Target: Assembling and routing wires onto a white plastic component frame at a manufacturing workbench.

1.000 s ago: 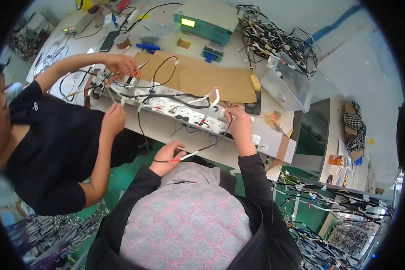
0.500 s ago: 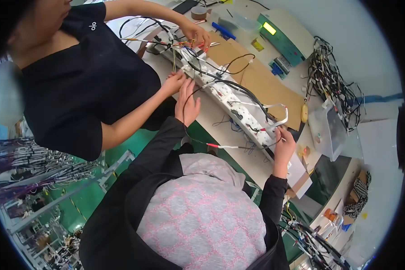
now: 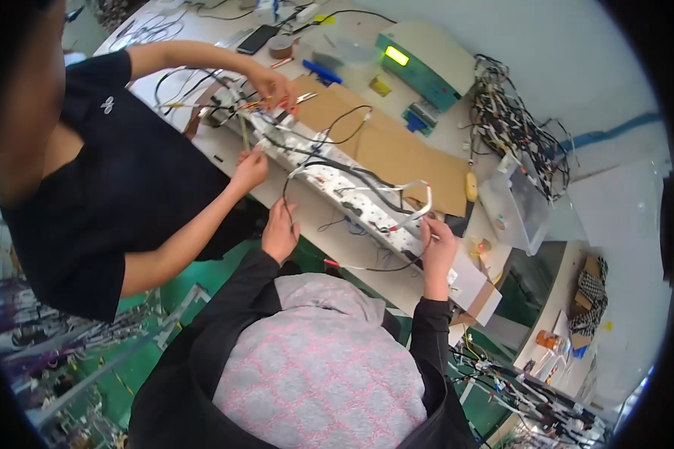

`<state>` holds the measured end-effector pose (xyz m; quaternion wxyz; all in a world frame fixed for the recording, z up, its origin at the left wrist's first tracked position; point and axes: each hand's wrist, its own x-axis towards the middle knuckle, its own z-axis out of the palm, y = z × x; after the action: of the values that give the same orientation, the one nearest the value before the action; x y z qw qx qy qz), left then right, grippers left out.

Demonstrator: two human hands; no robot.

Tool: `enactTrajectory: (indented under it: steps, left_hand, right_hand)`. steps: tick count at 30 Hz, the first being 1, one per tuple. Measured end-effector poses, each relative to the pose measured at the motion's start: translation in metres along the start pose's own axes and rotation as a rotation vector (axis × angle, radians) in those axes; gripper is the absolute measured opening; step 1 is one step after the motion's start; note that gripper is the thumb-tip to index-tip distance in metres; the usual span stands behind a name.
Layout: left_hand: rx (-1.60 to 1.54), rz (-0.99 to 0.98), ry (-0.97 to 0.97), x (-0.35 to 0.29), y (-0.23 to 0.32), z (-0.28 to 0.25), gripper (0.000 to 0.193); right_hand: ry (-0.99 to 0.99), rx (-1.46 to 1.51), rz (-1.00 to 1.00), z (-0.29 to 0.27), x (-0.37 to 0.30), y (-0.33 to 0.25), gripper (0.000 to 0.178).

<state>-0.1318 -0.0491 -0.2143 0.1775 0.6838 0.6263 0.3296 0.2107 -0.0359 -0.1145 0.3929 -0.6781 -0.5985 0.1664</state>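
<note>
A long white strip assembly (image 3: 363,203) lies slantwise along the near side of a pale table (image 3: 320,218), beside a sheet of brown cardboard (image 3: 438,176). The person's right hand (image 3: 439,245) is at its right end, thumb and fingers pinched on a black cable (image 3: 376,268) that sags leftward to a red section. The left hand (image 3: 280,235) is at the table's near edge, fingers extended and thumb apart, a dark lead passing along them; whether they grip it cannot be told.

At the right stands a clear plastic bin (image 3: 506,218); cables from a tangled heap (image 3: 513,123) reach its rim, but its contents are too hazy to make out. Farther right, checked cloth (image 3: 592,308) is at a brown carton (image 3: 581,299), inside or against it unclear, near an orange jar (image 3: 548,340). A co-worker's hand (image 3: 275,84) is over wires at the strip's left end.
</note>
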Motion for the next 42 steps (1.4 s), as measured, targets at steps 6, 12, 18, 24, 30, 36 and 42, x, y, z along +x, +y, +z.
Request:
enactTrajectory:
  steps: [6,12,18,24,30,36,42]
  left_hand:
    - [-0.012,0.039,-0.099,-0.016,-0.006,0.007,0.046]
    - [-0.006,0.041,-0.076,-0.009,-0.003,0.007,0.047]
    - [-0.115,0.041,0.120,0.025,0.015,0.003,0.056]
    - [-0.012,0.064,0.222,0.050,0.038,0.005,0.063]
    - [-0.082,0.190,0.432,0.075,0.060,-0.008,0.053]
    - [0.159,0.338,0.198,0.069,0.041,0.010,0.055]
    - [0.181,0.413,-0.013,0.061,0.010,-0.005,0.069]
  right_hand:
    - [0.012,0.001,-0.006,0.001,0.000,0.011,0.014]
    - [0.005,0.024,0.011,0.000,0.000,0.006,0.015]
    - [-0.004,0.026,-0.033,-0.002,0.002,0.002,0.014]
    - [-0.037,0.043,0.035,0.001,0.004,0.003,0.015]
    - [-0.023,0.049,0.038,0.001,0.002,0.006,0.015]
    - [-0.017,0.115,0.064,0.001,0.002,0.006,0.013]
    - [0.017,0.107,0.022,0.003,-0.002,0.009,0.012]
